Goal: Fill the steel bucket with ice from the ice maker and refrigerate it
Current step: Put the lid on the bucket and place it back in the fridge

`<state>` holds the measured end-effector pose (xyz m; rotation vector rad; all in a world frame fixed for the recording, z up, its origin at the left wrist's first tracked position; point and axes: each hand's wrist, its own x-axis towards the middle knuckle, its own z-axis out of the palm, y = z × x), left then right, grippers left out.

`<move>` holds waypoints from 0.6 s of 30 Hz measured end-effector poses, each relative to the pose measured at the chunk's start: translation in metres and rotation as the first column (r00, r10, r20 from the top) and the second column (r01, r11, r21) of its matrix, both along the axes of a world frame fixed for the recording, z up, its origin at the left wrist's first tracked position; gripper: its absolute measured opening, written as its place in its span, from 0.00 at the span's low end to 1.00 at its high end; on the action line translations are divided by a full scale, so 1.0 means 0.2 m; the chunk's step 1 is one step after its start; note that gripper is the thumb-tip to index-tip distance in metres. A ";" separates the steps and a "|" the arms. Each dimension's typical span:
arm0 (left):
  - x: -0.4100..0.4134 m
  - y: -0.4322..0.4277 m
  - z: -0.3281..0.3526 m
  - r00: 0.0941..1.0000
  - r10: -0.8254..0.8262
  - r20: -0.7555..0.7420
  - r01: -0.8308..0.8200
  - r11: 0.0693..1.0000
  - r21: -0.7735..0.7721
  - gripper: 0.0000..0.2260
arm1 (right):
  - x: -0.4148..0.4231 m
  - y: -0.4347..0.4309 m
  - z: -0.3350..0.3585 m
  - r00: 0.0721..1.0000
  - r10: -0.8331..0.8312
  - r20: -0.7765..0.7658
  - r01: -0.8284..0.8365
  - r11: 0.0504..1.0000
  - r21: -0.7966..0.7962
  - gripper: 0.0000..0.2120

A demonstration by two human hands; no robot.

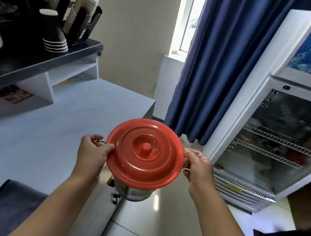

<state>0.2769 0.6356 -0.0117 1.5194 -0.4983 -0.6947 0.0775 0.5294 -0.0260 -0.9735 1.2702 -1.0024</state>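
My left hand (93,149) was clenched round a thin wire ring handle (101,142) at the side of the steel bucket (135,192), with the thumb laid on the rim of the red lid (145,149). My right hand (196,167) gripped the matching ring on the opposite side, fingers curled under it. The bucket hung between both hands in the lower centre of the frame. Only a short band of its ribbed, shiny wall showed beneath the lid. The lid was glossy round plastic, moulded in concentric rings with a stubby knob in the middle, and it sat closed on the bucket.

Below lay pale glazed floor tiles (151,231). Just left of the bucket ran the edge of a smooth grey counter (34,127). At upper left a dark shelf (34,67) carried stacks of ridged paper cups (56,40). A pleated navy curtain (217,66) hung at top centre. At the right stood a white display fridge (283,140) with a glass door, wire racks inside and a slatted grille at its foot.
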 end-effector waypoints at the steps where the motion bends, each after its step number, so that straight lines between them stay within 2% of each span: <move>1: 0.02 -0.06 0.01 1.000 -0.005 0.001 0.005 1.000 -0.007 0.15 | 0.02 -0.05 0.01 1.000 -0.006 -0.001 0.006 1.000 -0.010 0.03; 11: 0.15 -0.64 0.00 1.000 0.004 -0.016 -0.004 1.000 -0.029 0.15 | 0.13 -0.61 0.04 0.999 -0.013 -0.029 0.011 0.996 -0.084 0.02; 18: 0.18 -1.11 0.00 0.998 0.044 -0.034 -0.046 0.998 -0.053 0.15 | 0.19 -1.12 0.06 0.996 0.066 -0.058 -0.070 0.995 -0.077 0.02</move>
